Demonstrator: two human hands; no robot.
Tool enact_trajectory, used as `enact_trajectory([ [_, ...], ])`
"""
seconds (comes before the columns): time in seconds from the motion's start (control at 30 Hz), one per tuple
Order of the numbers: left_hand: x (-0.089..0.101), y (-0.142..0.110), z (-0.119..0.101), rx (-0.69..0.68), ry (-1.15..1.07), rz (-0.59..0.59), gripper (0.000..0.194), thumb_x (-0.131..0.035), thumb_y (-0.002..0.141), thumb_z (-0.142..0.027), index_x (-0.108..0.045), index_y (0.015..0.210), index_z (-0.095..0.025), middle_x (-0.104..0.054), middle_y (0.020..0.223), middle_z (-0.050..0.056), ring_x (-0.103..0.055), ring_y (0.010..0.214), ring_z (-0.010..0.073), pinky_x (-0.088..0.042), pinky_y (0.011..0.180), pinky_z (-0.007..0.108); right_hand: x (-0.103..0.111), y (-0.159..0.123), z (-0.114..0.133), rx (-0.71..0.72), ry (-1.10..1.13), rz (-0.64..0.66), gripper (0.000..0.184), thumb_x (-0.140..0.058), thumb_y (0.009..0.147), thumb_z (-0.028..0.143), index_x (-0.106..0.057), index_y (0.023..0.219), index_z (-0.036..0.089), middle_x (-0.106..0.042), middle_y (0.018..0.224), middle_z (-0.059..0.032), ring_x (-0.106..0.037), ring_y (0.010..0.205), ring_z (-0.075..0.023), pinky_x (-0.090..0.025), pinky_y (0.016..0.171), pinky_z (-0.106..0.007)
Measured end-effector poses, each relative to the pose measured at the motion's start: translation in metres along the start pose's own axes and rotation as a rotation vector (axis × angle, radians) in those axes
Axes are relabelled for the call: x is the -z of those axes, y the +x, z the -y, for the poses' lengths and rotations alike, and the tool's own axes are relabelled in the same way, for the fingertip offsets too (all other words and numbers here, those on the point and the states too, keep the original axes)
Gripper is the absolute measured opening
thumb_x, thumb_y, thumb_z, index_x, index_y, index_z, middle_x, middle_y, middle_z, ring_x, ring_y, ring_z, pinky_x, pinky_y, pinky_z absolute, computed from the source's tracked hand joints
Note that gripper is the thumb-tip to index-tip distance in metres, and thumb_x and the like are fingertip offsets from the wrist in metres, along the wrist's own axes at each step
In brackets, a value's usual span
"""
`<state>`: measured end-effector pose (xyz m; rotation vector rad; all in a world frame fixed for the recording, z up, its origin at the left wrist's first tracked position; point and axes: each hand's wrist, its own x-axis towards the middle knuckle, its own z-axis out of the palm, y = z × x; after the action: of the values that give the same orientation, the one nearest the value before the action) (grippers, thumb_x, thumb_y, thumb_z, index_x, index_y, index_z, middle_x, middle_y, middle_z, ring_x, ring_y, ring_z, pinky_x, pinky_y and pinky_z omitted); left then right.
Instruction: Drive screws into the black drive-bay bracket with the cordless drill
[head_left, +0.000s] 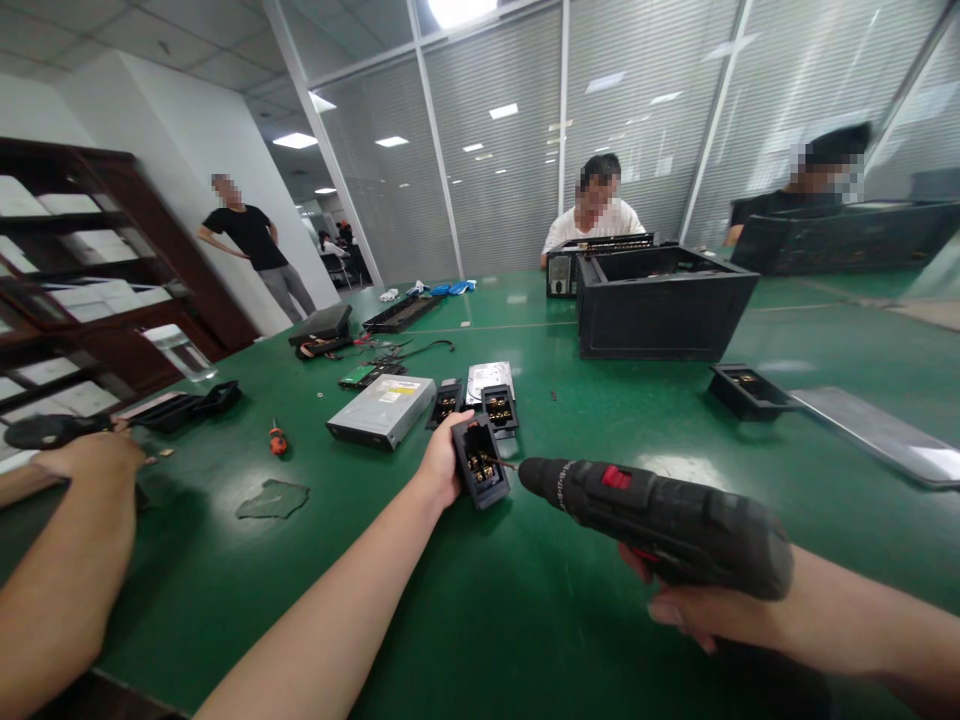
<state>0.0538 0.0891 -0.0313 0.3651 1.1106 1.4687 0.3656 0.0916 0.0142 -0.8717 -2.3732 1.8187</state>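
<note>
My left hand (442,465) grips a small black plastic box (469,430) with brass-coloured screws inside, tilted so its open side faces right and toward me. My right hand (690,610) is wrapped round the handle of a black cordless drill (660,520) with a red switch on top. The drill's thin bit reaches left to the box; whether it touches a screw is too small to tell. Just behind the box lie two similar black boxes, one of them a screw-filled box (498,405), beside a silver hard drive (489,378). An optical drive (382,408) sits to their left.
An orange screwdriver (277,438) and a broken flat piece (273,500) lie to the left. A black computer case (660,315) stands at the back. Right are another black box (746,392) and a metal panel (885,430). A co-worker's arm (75,540) extends in from the left.
</note>
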Motion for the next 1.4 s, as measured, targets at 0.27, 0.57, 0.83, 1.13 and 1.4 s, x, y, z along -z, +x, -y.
enact_trajectory([
  [0.27, 0.0013, 0.0004, 0.0008, -0.002, 0.0, -0.005, 0.027, -0.062, 0.07, -0.041, -0.063, 0.074, -0.015, -0.066, 0.063, 0.006, -0.062, 0.056, 0.023, -0.05, 0.059, 0.039, -0.0012, -0.0011, 0.0057, -0.005, 0.028, -0.005, 0.017, -0.063, 0.082, 0.029, -0.056, 0.093, 0.019, -0.055, 0.069, 0.0034, -0.056, 0.059, -0.014, -0.049, 0.058, -0.028],
  [0.57, 0.0024, 0.0022, 0.0008, -0.009, 0.005, 0.0, 0.028, -0.061, 0.07, -0.042, -0.064, 0.075, -0.015, -0.066, 0.064, 0.006, -0.062, 0.056, 0.0224, -0.05, 0.058, 0.038, -0.001, -0.0012, 0.0021, -0.01, 0.005, 0.007, 0.021, -0.062, 0.082, 0.031, -0.055, 0.096, 0.017, -0.054, 0.07, 0.0034, -0.055, 0.06, -0.0135, -0.048, 0.058, -0.027],
  [0.83, 0.003, 0.0028, 0.0003, -0.004, 0.022, 0.001, 0.028, -0.06, 0.07, -0.043, -0.065, 0.076, -0.015, -0.067, 0.066, 0.007, -0.062, 0.057, 0.0233, -0.05, 0.059, 0.04, -0.0015, -0.0009, -0.0001, 0.002, 0.039, -0.006, 0.023, -0.063, 0.081, 0.033, -0.054, 0.096, 0.018, -0.055, 0.071, 0.0034, -0.054, 0.059, -0.0129, -0.048, 0.056, -0.026],
  [1.13, 0.0051, 0.004, 0.0013, -0.02, 0.021, 0.021, 0.029, -0.061, 0.07, -0.042, -0.065, 0.077, -0.015, -0.067, 0.067, 0.007, -0.063, 0.059, 0.0231, -0.05, 0.059, 0.039, -0.0001, -0.0009, -0.0031, 0.002, 0.017, -0.011, 0.022, -0.063, 0.082, 0.034, -0.056, 0.094, 0.018, -0.055, 0.067, 0.0037, -0.055, 0.059, -0.0133, -0.048, 0.057, -0.026],
  [1.4, 0.0006, 0.0027, 0.001, -0.031, 0.028, -0.001, 0.028, -0.06, 0.069, -0.042, -0.064, 0.074, -0.015, -0.066, 0.065, 0.007, -0.061, 0.056, 0.0224, -0.05, 0.057, 0.038, -0.0004, -0.0016, 0.0001, 0.027, 0.037, -0.017, 0.027, -0.064, 0.081, 0.036, -0.055, 0.1, 0.018, -0.058, 0.076, 0.0009, -0.057, 0.06, -0.0143, -0.051, 0.058, -0.028],
])
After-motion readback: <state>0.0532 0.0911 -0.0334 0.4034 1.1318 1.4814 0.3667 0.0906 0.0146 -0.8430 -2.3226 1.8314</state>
